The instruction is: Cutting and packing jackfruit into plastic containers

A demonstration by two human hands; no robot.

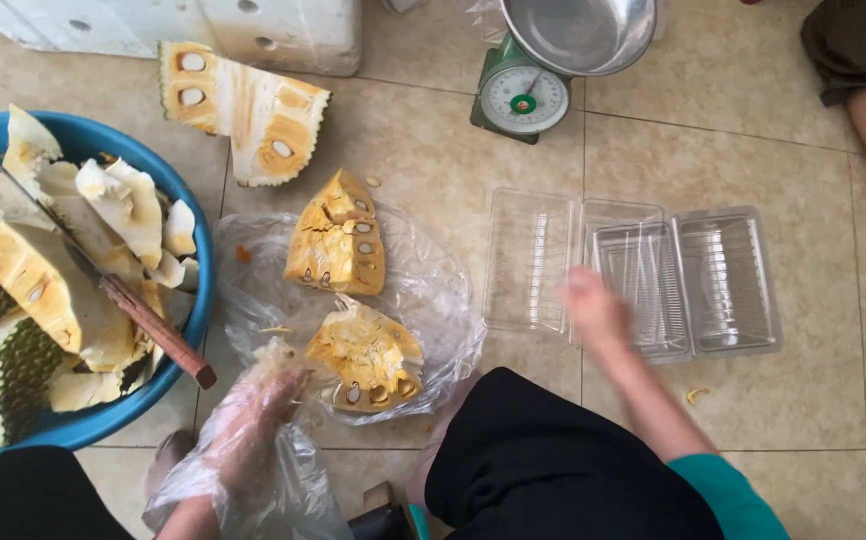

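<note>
The left hand (253,415), wrapped in a loose clear plastic glove, rests with curled fingers on the plastic sheet (433,290), just beside the nearest jackfruit piece (368,355). The right hand (593,310) is blurred over the edge of the clear plastic trays (723,280); whether it grips anything I cannot tell. Left lies a blue basin (198,290) of rinds with a knife (143,320)

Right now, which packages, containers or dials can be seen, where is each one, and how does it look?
Clear plastic trays: on the floor tiles, under the right hand; open, ribbed, rectangular.
Kitchen scale: top centre; green body, round white dial, steel bowl.
Clear plastic sheet: centre floor, under the yellow jackfruit pieces.
</note>
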